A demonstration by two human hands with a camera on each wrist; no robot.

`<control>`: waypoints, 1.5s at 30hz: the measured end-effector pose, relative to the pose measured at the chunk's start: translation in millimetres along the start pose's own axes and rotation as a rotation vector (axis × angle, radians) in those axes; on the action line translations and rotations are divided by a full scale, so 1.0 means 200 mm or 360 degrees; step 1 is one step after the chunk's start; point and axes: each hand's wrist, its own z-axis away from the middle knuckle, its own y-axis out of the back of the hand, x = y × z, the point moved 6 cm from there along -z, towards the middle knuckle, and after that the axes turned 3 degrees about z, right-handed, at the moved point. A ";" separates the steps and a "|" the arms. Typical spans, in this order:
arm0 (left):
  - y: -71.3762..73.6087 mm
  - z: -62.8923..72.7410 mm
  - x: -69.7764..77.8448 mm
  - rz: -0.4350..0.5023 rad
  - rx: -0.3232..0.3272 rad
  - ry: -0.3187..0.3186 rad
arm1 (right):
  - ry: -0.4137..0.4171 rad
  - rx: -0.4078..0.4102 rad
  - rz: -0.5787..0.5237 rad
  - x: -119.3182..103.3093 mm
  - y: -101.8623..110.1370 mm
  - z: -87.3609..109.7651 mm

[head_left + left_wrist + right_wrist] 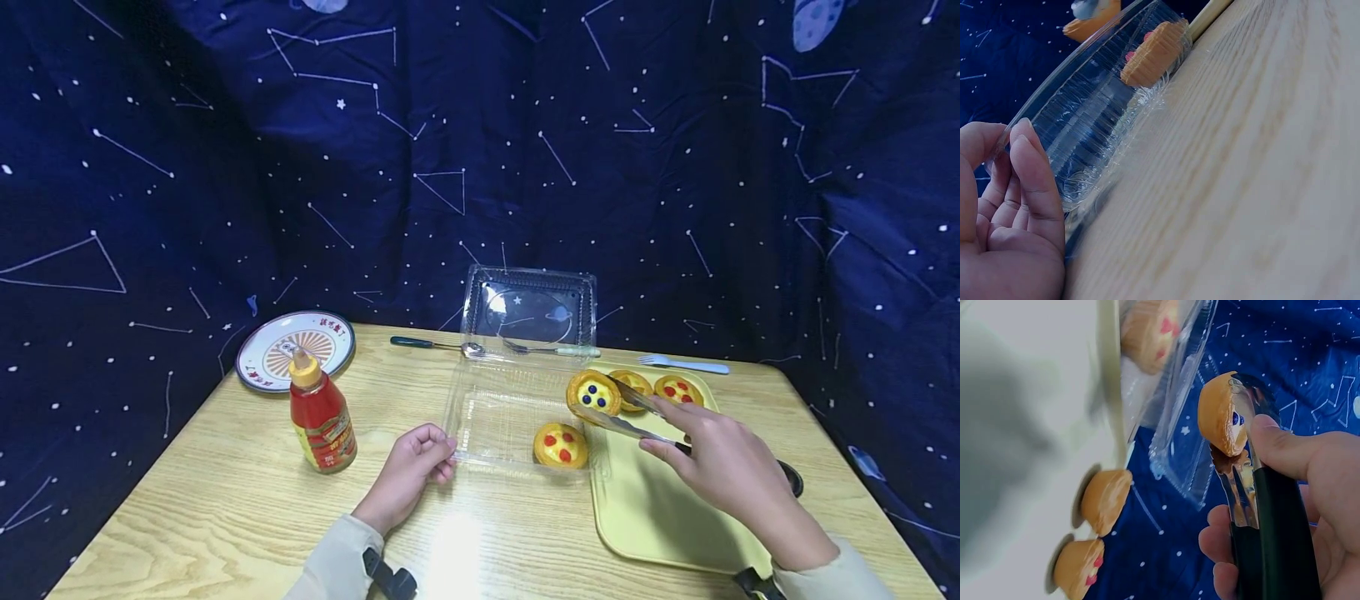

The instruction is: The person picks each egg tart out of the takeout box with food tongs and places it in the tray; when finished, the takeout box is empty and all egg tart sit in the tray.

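four tarts [561,447] counted: one gripped with tongs [1282,537] by the right hand [723,458], above the box [480,417] near its right edge; one in the box, two on the tray [637,517]. box rim pinched by left hand [412,467]. one plate [330,333], partly hidden by one bottle [326,425]. three utensils [682,364].

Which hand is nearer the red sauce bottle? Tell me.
Left. The left hand is just to the right of the bottle, pinching the clear container at its near left corner; the right hand is farther off, over the yellow tray, holding tongs.
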 end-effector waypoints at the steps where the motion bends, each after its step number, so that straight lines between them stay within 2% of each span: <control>1: 0.00 0.00 0.00 0.0001 0.0000 -0.0001 | -0.0009 0.0003 0.0006 0.01 0.00 0.01; 11: 0.00 0.00 -0.01 0.0002 0.0004 0.0001 | -0.0092 -0.0053 0.0050 0.15 -0.02 0.10; 17: 0.00 -0.01 -0.01 0.0003 0.0011 0.0002 | -0.0095 -0.0049 0.0073 0.20 -0.04 0.14; 25: 0.01 -0.01 -0.02 0.0003 0.0019 0.0003 | -0.0118 -0.0133 0.0085 0.24 -0.09 0.19; 45: 0.01 -0.01 -0.02 0.0005 0.0016 -0.0004 | -0.0187 -0.0348 0.0058 0.30 -0.19 0.20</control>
